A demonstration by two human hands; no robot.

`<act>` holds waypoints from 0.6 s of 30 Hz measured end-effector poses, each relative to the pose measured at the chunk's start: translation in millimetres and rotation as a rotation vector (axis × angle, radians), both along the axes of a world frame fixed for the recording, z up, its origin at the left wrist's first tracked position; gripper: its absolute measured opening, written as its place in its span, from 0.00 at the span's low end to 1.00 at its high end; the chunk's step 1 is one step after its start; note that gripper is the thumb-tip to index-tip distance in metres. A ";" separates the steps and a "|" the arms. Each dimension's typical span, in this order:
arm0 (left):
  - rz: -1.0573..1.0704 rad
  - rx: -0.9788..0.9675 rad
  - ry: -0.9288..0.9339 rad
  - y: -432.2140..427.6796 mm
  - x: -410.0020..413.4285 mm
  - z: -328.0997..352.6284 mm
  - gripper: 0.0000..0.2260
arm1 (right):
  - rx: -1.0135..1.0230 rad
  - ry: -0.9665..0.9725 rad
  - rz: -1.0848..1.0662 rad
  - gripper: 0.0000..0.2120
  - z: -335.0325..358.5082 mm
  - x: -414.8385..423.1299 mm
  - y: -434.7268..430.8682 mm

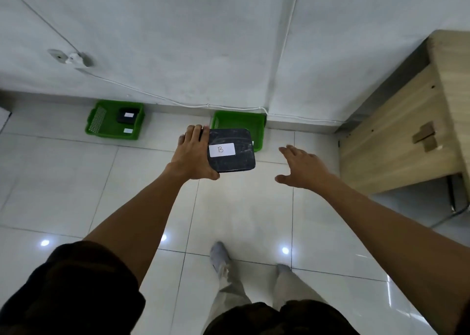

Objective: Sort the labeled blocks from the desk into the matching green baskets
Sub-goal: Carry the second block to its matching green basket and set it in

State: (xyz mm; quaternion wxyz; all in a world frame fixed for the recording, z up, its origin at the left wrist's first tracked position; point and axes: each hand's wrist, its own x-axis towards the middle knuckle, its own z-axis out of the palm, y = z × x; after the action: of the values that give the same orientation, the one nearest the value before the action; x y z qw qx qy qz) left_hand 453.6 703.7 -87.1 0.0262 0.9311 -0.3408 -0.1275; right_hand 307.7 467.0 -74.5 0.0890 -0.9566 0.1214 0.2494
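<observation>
Dark sleeves (pixel 76 291) sit nearest the lens, w/ light trousers (pixel 236 291) and two pale shoes (pixel 219 254) below on the glossy white tile floor (pixel 76 182). Both bare forearms reach fwd over the tiles.

Left hand (pixel 189 154) is clamped on the left edge of a dark rounded block (pixel 231 161), thumb under the near corner, fingers curled over the far edge. Block is held flat in the air, its white label (pixel 221 149) face up and marked "B" (handwritten, legible). Right hand (pixel 304 168) is apart from the block, to its right, fingers spread, holding nothing.

Just beyond the block, partly hidden behind it, a green basket (pixel 239 122) stands on the floor against the wall; its visible part looks bare. Well to the left, a second green basket (pixel 114 123) holds one dark block (pixel 128 115) w/ a white label; a small white tag is on its near rim (lettering too small to read).

At right, a light wood desk (pixel 396 136) stands side-on. Behind everything is the white wall (pixel 178 29), w/ a thin white cable (pixel 152 94) along it.
</observation>
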 end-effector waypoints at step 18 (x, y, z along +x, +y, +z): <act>-0.157 0.053 0.080 -94.6 225.0 -189.1 0.58 | 0.131 0.039 -0.145 0.40 -173.7 200.6 -66.0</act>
State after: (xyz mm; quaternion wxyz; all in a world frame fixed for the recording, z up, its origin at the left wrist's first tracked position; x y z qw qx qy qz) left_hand 678.6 609.1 -276.1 0.0053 0.8960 -0.4079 -0.1753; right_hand 508.3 401.0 -248.2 0.1669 -0.9324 0.1756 0.2682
